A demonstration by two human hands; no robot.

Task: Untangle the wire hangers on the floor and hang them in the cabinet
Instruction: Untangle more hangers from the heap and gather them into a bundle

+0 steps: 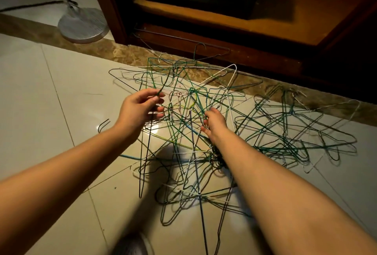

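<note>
I see the main tangle of wire hangers (pixel 183 124) on the floor in front of the cabinet (pixel 204 36), green, white and dark wires knotted together. Its far edge reaches the brown stone strip (pixel 61 36) along the cabinet's base. A second heap (pixel 295 132) also lies in front of the cabinet, toward its right end, and overlaps the main tangle. One dark hanger (pixel 204 50) leans against the cabinet's bottom rail.

My left hand (pixel 140 108) is raised over the tangle's left part, on the side away from the cabinet, thumb and fingertips pinching a green wire (pixel 163 85). My right hand (pixel 214 122) is down in the middle of the tangle, fingers curled round several wires. I can't tell which hanger they belong to.

A loose wire hook (pixel 103 125) sits apart on the tiles, further from the cabinet. A round metal stand base (pixel 83 25) is left of the cabinet, just beside its side panel.
</note>
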